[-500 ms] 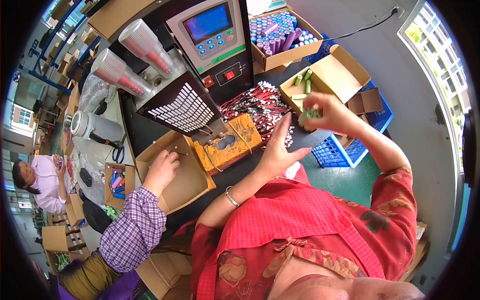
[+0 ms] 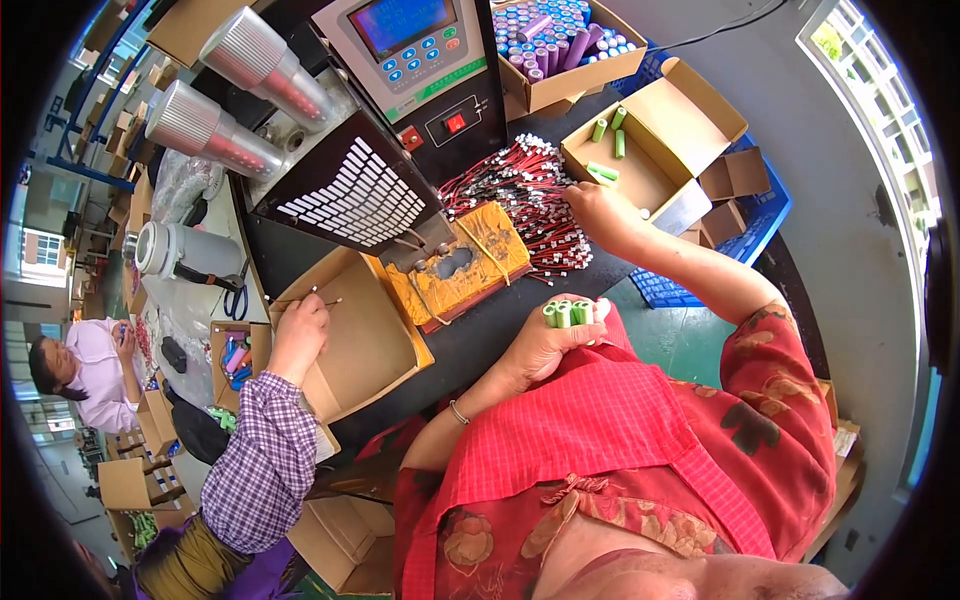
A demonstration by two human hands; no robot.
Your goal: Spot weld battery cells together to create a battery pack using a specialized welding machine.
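One plain grey wall (image 2: 815, 185) rises beyond a black tabletop (image 2: 490, 352). On it stands a black metal machine with a grey control panel (image 2: 470, 85), then a tangled pile of red-and-black wires with white connectors (image 2: 515, 180). The machine's blue screen (image 2: 402, 25) and green label strip (image 2: 440, 90) bear writing too small to read. The right hand (image 2: 600, 215) bends beside the pile; whether it grips anything cannot be told. The left hand (image 2: 540, 348), by the red apron (image 2: 570, 420), clasps several green cylindrical cells (image 2: 572, 314).
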